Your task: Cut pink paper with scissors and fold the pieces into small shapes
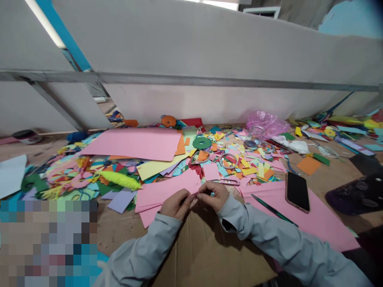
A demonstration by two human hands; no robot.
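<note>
Fingertips of my left hand (177, 204) and my right hand (214, 195) meet in a pinch on a small piece of pink paper (194, 194). Most of that piece is hidden by the fingers. Beneath my wrists lies a brown cardboard sheet (206, 255). Several pink paper strips (164, 187) lie stacked by my left hand. Just beyond my right hand are small thread snips (229, 181) and a square of pink paper (211, 172). To its right, a dark green pen-like tool (273, 210) rests on a large pink sheet (320, 223).
Small colored paper scraps cover the table's middle. A phone (297, 191) and a dark cylindrical case (356, 193) lie at right. Behind are a large pink sheet (134, 141), a tape ring (228, 160), a clear jar (254, 137) and yellow yarn (119, 179). White panels (209, 52) close off the back.
</note>
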